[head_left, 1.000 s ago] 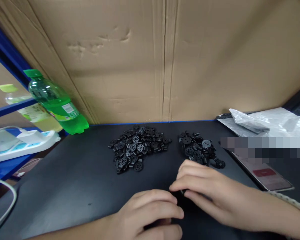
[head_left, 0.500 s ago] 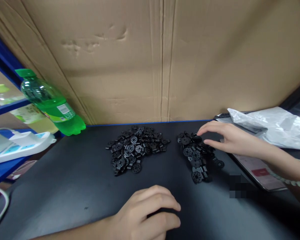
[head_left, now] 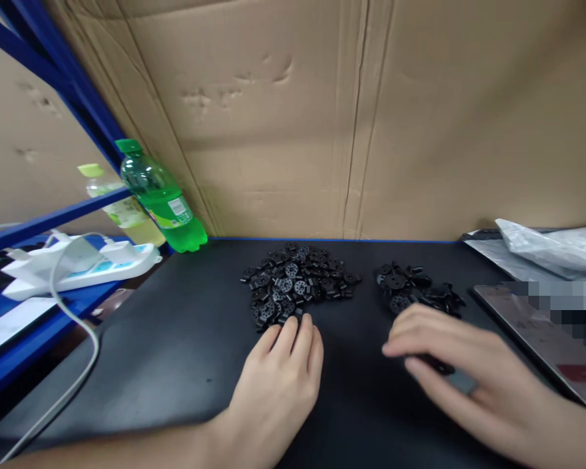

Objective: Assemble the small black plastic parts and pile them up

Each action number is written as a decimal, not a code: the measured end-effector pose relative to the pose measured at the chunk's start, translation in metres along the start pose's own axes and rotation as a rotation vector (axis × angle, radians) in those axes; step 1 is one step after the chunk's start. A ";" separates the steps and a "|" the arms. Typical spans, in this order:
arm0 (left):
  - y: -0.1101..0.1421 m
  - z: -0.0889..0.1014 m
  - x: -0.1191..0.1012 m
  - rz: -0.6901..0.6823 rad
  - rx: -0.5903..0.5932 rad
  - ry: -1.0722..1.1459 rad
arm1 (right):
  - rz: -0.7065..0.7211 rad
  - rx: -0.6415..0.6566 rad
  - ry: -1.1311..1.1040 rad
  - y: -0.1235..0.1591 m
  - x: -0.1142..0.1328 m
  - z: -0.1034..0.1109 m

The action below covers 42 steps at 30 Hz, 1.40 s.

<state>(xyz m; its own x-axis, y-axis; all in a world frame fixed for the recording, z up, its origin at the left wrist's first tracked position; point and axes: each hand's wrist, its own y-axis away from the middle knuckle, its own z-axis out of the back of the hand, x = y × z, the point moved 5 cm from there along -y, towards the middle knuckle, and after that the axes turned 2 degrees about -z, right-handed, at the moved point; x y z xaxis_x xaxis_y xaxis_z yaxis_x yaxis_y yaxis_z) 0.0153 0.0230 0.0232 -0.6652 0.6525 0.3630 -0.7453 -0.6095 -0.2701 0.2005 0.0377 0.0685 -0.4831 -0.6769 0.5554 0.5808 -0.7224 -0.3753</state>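
Currently, I see two heaps of black parts on the table: a bigger left pile and a smaller right pile, both far from spent; I can't tell which parts are finished. My left hand has its fingers close together at the left pile's near edge. My right hand curls around a part, the pinch unclear.
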 end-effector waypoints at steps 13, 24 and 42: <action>-0.005 -0.001 0.000 -0.021 0.062 0.385 | -0.113 0.178 -0.268 0.007 -0.004 -0.059; -0.011 -0.007 0.013 0.038 -0.033 0.655 | -0.179 0.181 -0.318 0.010 -0.013 -0.063; -0.015 -0.002 0.016 0.123 -0.388 1.213 | -0.516 0.124 -0.903 0.015 -0.031 -0.077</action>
<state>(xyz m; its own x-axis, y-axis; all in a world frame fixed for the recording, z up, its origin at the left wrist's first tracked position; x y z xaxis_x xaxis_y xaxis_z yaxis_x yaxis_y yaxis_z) 0.0156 0.0437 0.0316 -0.1925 0.7175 -0.6694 -0.5040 -0.6576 -0.5599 0.1741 0.0374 -0.0115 -0.0522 0.1034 0.9933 0.5312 -0.8394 0.1152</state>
